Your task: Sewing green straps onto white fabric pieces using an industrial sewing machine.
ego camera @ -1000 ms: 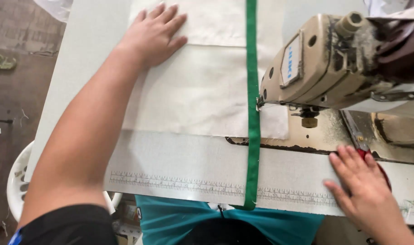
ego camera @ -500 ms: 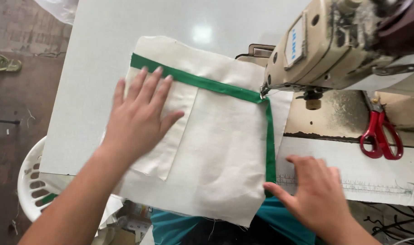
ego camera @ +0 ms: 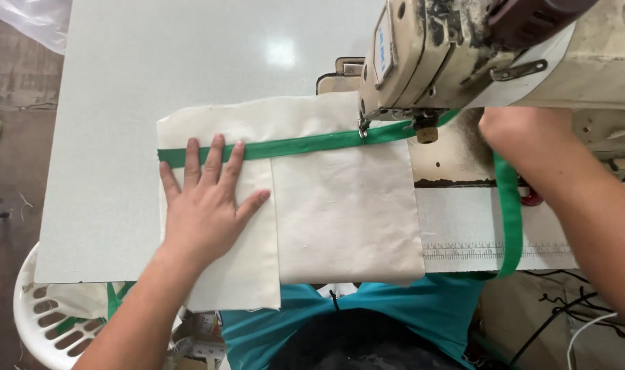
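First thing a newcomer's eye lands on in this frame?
The green tape running across the cream fabric at centre, leading under the head of the worn sewing machine at top right. Next, the left hand pressed flat on the fabric, fingertips on the tape. The right hand reaches behind the machine, mostly hidden.

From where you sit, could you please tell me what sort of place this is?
Probably a sewing workshop. A worn industrial sewing machine stands on a pale work table, cream fabric panels with green binding tape run under its needle, and a white plastic basket stands beside the table.
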